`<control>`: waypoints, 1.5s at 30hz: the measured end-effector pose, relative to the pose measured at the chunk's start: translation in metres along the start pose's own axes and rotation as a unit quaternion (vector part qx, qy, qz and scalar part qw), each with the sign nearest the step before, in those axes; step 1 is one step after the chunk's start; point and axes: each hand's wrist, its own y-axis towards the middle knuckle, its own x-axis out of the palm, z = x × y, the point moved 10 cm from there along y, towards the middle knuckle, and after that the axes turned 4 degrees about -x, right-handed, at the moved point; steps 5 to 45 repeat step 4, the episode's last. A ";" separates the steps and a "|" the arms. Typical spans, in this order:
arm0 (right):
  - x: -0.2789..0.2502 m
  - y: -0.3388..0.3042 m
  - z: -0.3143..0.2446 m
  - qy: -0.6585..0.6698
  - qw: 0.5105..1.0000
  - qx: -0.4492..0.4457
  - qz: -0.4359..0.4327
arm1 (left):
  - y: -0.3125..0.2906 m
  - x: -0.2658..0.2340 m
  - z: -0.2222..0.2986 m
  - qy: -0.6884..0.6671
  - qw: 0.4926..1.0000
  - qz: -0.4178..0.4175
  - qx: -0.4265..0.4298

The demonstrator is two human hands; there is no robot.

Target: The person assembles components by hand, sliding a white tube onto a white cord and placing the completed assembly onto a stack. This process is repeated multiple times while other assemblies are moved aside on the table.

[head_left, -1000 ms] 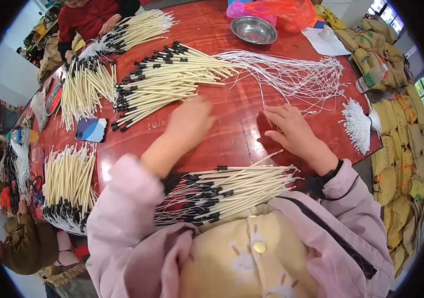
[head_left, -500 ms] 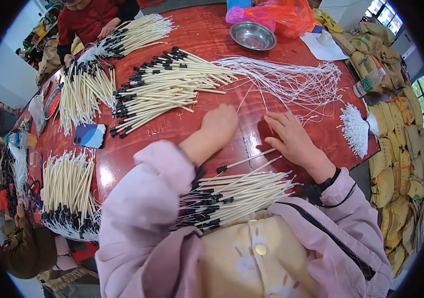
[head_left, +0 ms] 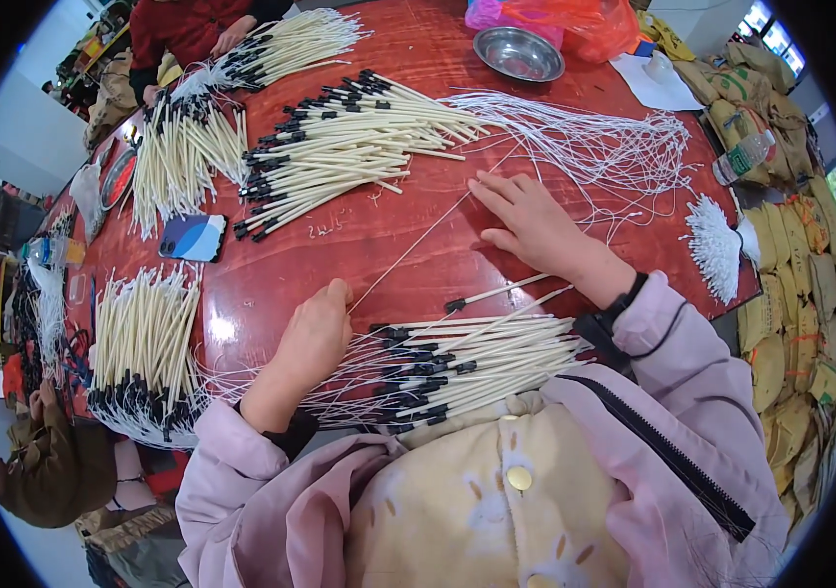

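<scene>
My left hand (head_left: 315, 333) is closed on a thin white string (head_left: 408, 251), which runs taut and slanting across the red table. Farther along, my right hand (head_left: 540, 223) lies over the string with its fingers stretched out and the thumb apart. The string continues past its fingertips toward a spread bundle of loose white strings (head_left: 599, 147). One cream stick with a black end (head_left: 498, 292) lies just below my right hand. Close to my body sits a pile of similar cream sticks (head_left: 487, 365), their black ends to the left with white strings trailing.
Beyond my hands lies a big heap of black-ended cream sticks (head_left: 359, 147). More stand in a bunch at left (head_left: 147, 338). A phone (head_left: 192, 238), a metal bowl (head_left: 519, 54), a plastic bottle (head_left: 743, 157) and a tied white bundle (head_left: 712, 245) surround them. A person in red (head_left: 188, 34) works across the table.
My left hand has moved from the table's middle down and left, drawing the string out straight. My right hand has shifted slightly up and left. The whole view has shifted a little.
</scene>
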 end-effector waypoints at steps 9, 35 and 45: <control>0.026 0.014 0.002 -0.079 0.993 -0.012 -0.083 | -0.004 0.000 -0.004 0.044 0.999 -0.007 0.017; 0.026 0.014 0.002 -0.079 0.993 -0.012 -0.083 | -0.004 0.000 -0.004 0.044 0.999 -0.007 0.017; 0.026 0.014 0.002 -0.079 0.993 -0.012 -0.083 | -0.004 0.000 -0.004 0.044 0.999 -0.007 0.017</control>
